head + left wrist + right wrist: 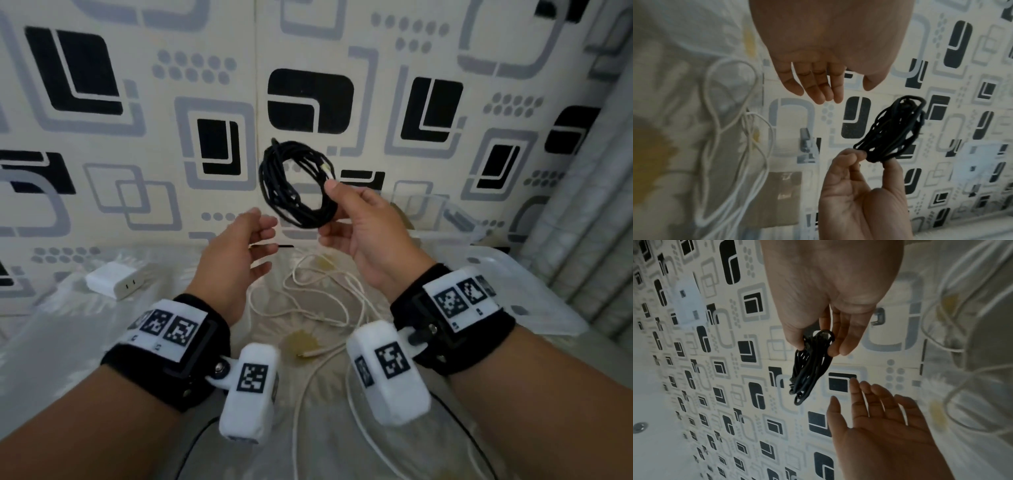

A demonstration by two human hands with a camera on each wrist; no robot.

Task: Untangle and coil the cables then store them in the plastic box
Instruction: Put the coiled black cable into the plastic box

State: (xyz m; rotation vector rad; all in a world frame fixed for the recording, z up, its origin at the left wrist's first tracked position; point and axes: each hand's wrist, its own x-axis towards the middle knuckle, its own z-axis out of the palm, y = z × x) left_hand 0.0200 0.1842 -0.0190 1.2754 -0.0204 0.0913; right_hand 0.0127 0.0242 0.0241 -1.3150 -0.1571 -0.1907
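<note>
Over on the left sits one white charger block (111, 283). My left hand (236, 253) is open, holding nothing. One white cable (308, 301) lies loose on the table. My right hand (363, 226) pinches one black cable coil (294, 185); I should keep its loops tight, then lower it into the one plastic box (513, 274).

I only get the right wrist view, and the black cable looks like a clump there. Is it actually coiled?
Observer: Yes. The head view shows the black cable as a round, open coil, pinched by the right hand.
Operator: Where's the box?
Observer: The clear plastic box stands on the right, just beyond that hand.
Operator: And the white cable?
Observer: The white cable lies loose, with its plug end between the wrists.
</note>
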